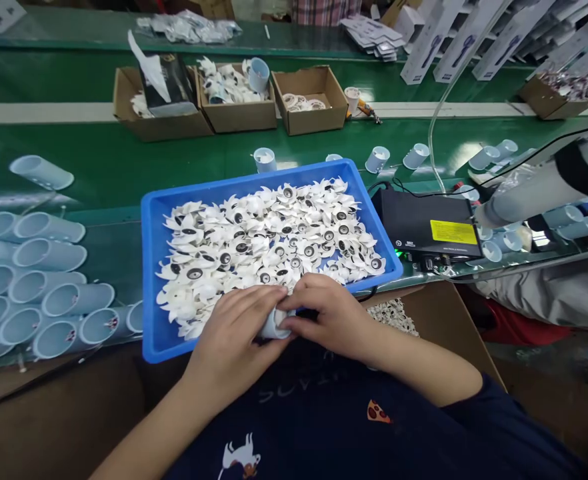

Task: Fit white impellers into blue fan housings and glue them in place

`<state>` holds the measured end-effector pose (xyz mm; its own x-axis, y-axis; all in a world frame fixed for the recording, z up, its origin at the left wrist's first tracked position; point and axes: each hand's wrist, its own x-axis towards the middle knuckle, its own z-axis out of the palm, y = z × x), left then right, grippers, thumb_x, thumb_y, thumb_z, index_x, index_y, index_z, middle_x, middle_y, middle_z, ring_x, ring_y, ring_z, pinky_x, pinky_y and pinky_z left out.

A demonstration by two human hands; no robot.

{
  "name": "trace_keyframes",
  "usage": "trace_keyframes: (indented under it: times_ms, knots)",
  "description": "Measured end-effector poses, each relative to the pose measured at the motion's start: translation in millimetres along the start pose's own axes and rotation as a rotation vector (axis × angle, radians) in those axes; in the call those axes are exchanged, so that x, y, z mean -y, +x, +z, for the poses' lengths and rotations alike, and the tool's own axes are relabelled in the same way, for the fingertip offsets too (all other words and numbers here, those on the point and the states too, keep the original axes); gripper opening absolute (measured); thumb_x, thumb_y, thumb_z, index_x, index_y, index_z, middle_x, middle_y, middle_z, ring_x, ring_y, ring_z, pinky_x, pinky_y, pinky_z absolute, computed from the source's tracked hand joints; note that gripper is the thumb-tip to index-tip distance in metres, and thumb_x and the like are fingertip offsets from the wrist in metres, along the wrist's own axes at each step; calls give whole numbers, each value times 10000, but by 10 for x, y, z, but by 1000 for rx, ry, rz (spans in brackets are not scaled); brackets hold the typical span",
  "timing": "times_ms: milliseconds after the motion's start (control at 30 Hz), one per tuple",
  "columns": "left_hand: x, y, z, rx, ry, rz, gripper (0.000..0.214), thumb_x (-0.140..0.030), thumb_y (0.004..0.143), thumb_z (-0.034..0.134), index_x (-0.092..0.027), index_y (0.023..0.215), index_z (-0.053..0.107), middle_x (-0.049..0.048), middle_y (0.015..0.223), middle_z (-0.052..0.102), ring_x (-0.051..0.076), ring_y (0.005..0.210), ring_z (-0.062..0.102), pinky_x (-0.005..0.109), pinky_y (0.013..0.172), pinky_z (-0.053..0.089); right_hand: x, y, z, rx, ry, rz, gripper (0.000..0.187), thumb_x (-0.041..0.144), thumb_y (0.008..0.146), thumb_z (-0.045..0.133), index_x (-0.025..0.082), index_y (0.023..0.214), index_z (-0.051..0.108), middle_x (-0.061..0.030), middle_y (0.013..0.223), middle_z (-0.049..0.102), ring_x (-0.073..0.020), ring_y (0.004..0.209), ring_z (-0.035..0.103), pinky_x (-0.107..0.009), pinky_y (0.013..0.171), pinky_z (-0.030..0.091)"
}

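Note:
My left hand (229,340) and my right hand (327,317) meet over the near rim of a blue plastic tray (147,280), both gripping a short pale blue plastic cylinder (275,325). The hands hide most of the cylinder. Heaped in the tray, right in front of my fingers, are several white plastic parts with dark round centres (269,243). To the left of the tray, a group of similar pale blue cylinders (39,280) lies on its side on the green conveyor belt (84,150).
Cardboard boxes of parts (239,110) stand along the belt's far side. A black electronic unit with a yellow label (429,227) sits right of the tray. A co-worker's sleeved arm (534,193) reaches in at the right. An open carton (444,320) sits below the belt's near edge.

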<state>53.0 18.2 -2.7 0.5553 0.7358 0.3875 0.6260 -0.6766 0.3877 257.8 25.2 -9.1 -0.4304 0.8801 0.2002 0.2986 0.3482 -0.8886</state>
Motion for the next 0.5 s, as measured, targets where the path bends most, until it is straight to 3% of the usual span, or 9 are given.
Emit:
trace_keyframes:
  times_ms: [167, 267, 333, 467, 500]
  knots:
    - [0, -2, 17, -35, -18, -31, 370, -357, 970, 628, -207, 1303, 567, 102, 1208, 743, 270, 1114, 706, 407, 987, 526, 9, -9, -32, -34, -1, 31, 161, 238, 829, 832, 193, 974, 778, -10, 899, 577, -142, 839, 598, -283, 778, 506]
    - [57, -8, 8, -48, -90, -83, 437, -419, 944, 671, -244, 1332, 571, 76, 1223, 751, 256, 1137, 705, 372, 995, 545, 88, -75, -92, -88, -39, -79, 132, 314, 888, 773, 184, 864, 775, -2, 833, 526, -131, 755, 545, -280, 699, 458]
    - [79, -11, 18, -63, -132, -125, 478, -461, 919, 701, -268, 1340, 581, 62, 1229, 755, 254, 1146, 705, 365, 1006, 553, 143, -95, -116, -114, -98, -180, 240, 374, 920, 728, 172, 793, 756, -8, 806, 516, -134, 733, 525, -299, 696, 441]
    - [110, -10, 33, -55, -209, -104, 550, -462, 892, 740, -302, 1390, 569, 62, 1261, 742, 265, 1176, 692, 388, 1034, 547, 179, -81, -120, -141, -324, -291, 392, 538, 934, 671, 185, 1085, 753, -67, 950, 604, -194, 871, 572, -371, 796, 472]
    - [145, -1, 19, -47, -217, -88, 580, -450, 891, 745, -304, 1417, 550, 68, 1280, 732, 270, 1202, 679, 396, 1047, 538, 181, -96, -138, -157, -348, -300, 376, 533, 942, 660, 193, 1077, 747, -62, 935, 604, -194, 861, 575, -369, 778, 473]
